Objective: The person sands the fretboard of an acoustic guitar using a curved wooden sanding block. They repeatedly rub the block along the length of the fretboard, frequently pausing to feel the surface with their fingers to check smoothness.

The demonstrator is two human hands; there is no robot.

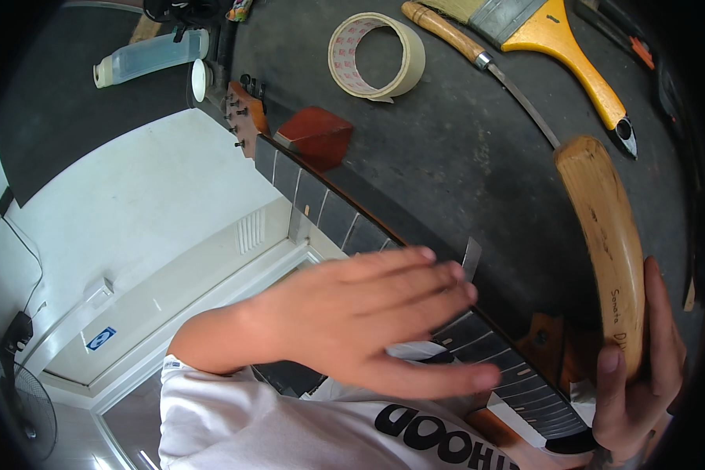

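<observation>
My left hand is smeared by motion blur, so I can't make out its fingertips cleanly, and it covers a stretch of the guitar neck beneath it. My shirt hides the lower part of the fretboard. My right hand runs off the bottom edge, and the lower end of the curved wooden block sits buried in its grip. The paintbrush loses its bristles at the top edge. The items at the dark right rim are too dim to identify.
</observation>
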